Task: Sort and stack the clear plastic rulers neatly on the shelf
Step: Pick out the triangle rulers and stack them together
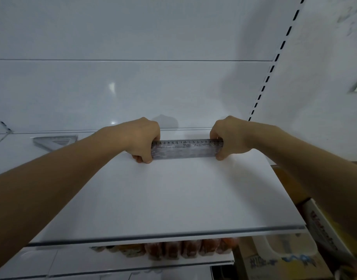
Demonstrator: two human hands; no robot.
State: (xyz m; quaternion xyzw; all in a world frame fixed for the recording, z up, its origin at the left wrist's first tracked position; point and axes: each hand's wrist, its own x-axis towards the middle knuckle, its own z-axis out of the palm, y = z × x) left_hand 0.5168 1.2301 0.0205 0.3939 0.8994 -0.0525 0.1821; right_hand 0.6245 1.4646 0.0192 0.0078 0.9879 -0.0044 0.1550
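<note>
A bundle of clear plastic rulers (pixel 186 149) lies crosswise near the back of the white shelf (pixel 163 199), its printed scale facing me. My left hand (pixel 142 139) grips the bundle's left end with curled fingers. My right hand (pixel 230 137) grips the right end the same way. The rulers' ends are hidden inside both fists. A clear set-square triangle (pixel 55 141) lies flat on the shelf to the left, apart from the bundle.
The shelf's white back panel (pixel 133 93) rises right behind the hands. A slotted upright (pixel 274 61) runs along the right. Below the shelf's front edge sit packets of red-orange goods (pixel 183 250), and cardboard boxes (pixel 278 261) stand at lower right.
</note>
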